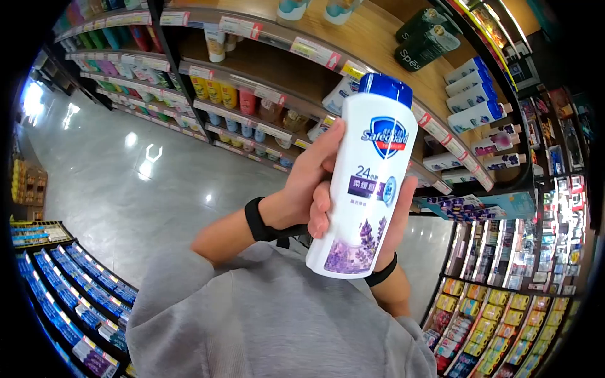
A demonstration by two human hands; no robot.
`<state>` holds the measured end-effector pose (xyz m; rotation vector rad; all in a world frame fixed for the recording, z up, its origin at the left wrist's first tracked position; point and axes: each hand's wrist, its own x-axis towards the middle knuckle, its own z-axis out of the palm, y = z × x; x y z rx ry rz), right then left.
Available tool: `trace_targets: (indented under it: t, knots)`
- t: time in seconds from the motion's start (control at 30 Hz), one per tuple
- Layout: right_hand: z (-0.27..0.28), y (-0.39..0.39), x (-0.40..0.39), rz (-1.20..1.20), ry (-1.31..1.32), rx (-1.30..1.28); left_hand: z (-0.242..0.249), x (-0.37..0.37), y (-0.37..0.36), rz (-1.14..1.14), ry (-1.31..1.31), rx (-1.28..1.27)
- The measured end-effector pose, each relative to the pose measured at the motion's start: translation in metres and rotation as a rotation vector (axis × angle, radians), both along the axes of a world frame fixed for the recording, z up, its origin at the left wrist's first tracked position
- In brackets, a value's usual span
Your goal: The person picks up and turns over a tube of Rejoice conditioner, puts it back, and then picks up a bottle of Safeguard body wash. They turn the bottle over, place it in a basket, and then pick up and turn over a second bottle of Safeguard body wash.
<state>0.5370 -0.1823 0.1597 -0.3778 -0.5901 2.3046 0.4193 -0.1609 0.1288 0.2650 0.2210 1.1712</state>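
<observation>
A white bottle of Safeguard body wash [365,183] with a blue cap stands nearly upright before me, its top tilted slightly right. Its front label faces me, with a blue shield logo and purple lavender flowers at the bottom. My left hand [299,186] grips the bottle's left side, the thumb lying along its upper edge. From behind and below, my right hand [401,217] clasps it, with a thumb showing at the right edge. Much of both hands is hidden by the bottle. Curled fingertips show at the left edge, beside my left hand.
Shelves [277,94] of bottles and tubes with price tags run ahead. Several white bottles with blue caps [472,94] and dark green Spes pouches [428,41] sit at upper right. Racks of small packages [491,321] stand low right, blue boxes [75,283] low left. Grey floor [126,170] lies left.
</observation>
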Motion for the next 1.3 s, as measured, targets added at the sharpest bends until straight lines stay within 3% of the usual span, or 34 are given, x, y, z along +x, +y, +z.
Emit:
trace_targets:
  t: [0.07, 0.37, 0.5, 0.6, 0.83, 0.93, 1.07, 1.17, 1.3]
  knots:
    - [0.0, 0.003, -0.006, -0.006, 0.002, 0.033, 0.014, -0.006, -0.004, 0.048, 0.039, -0.053]
    - [-0.01, 0.008, -0.033, 0.021, 0.021, 0.062, -0.007, -0.027, -0.01, 0.115, -0.086, 0.012]
    - [-0.008, 0.005, -0.05, 0.005, -0.063, 0.014, 0.0, -0.04, -0.021, 0.269, 0.173, -0.003]
    - [-0.019, 0.011, -0.055, 0.075, 0.076, 0.046, 0.003, -0.051, -0.026, 0.387, 0.358, 0.006]
    - [-0.022, 0.008, -0.085, 0.117, 0.078, 0.027, 0.0, -0.08, -0.033, 0.5, 0.441, 0.082]
    - [-0.015, 0.005, -0.097, 0.12, -0.13, 0.094, 0.0, -0.091, -0.036, 0.531, 0.465, 0.101]
    - [-0.01, -0.002, -0.112, 0.071, -0.14, 0.072, -0.001, -0.101, -0.038, 0.561, 0.492, 0.115]
    - [-0.023, 0.006, -0.112, 0.158, 0.062, 0.098, -0.001, -0.107, -0.037, 0.571, 0.507, 0.125]
    - [-0.026, 0.01, -0.102, 0.153, 0.137, 0.044, 0.001, -0.098, -0.033, 0.522, 0.494, 0.104]
